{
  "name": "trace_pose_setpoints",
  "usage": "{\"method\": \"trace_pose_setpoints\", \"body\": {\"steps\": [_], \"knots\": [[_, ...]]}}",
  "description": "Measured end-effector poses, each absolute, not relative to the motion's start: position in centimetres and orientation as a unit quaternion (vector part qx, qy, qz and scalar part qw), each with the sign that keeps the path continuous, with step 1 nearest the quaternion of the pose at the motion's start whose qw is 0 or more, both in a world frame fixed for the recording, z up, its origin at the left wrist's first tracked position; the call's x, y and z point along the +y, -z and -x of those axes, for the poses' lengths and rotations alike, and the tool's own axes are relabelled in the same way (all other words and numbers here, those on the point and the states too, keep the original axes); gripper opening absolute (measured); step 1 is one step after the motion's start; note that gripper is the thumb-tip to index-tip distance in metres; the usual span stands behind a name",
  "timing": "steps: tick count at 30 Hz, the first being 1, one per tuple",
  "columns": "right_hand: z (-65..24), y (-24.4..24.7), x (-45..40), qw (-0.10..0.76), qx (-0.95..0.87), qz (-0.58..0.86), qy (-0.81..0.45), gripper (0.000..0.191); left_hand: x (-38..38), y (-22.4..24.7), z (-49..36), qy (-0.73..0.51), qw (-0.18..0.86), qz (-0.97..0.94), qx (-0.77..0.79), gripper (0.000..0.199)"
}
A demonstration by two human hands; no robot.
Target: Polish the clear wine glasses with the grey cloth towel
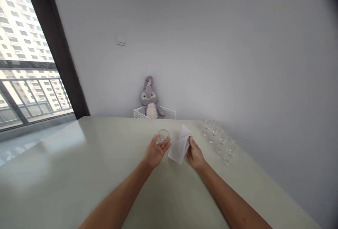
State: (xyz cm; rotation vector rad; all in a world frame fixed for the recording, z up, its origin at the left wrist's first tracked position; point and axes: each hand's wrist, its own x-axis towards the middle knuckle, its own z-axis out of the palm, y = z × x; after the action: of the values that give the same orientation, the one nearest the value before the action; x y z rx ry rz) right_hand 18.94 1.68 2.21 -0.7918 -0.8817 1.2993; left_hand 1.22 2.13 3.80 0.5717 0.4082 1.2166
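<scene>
Left grip (155, 152) cradles a glass (163, 136) at its fingertips; right grip (195, 154) clutches a cloth (180, 145) just beside it.

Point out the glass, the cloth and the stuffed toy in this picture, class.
glass (163, 135), head view, on its rounded side
cloth (179, 147), head view, on its middle
stuffed toy (151, 111), head view, on its pale belly
</scene>
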Motion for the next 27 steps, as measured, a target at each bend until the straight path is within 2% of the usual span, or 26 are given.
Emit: {"method": "trace_pose_setpoints", "body": {"steps": [5,13,20,24,27], "knots": [[-18.1,-1.6,1.3,0.655,-0.361,0.344,-0.568,0.033,1.0,-2.2,-2.0,-0.506,0.797,-0.275,0.182,0.028],[-18.8,-2.2,0.8,0.66,-0.401,0.393,-0.499,0.031,2.7,-2.8,-0.2,-0.616,0.724,-0.219,0.22,0.025],[-17.9,-2.2,0.5,0.639,-0.425,0.377,-0.519,0.032,2.0,-2.1,-1.0,-0.62,0.692,-0.298,0.218,0.025],[-17.6,-2.3,0.0,0.627,-0.52,0.354,-0.459,0.027,1.6,-1.6,-1.8,-0.632,0.659,-0.327,0.242,0.029],[-17.3,-2.1,-0.4,0.587,-0.634,0.349,-0.362,0.026,1.5,-1.6,-2.0,-0.642,0.63,-0.345,0.268,0.031]]}}
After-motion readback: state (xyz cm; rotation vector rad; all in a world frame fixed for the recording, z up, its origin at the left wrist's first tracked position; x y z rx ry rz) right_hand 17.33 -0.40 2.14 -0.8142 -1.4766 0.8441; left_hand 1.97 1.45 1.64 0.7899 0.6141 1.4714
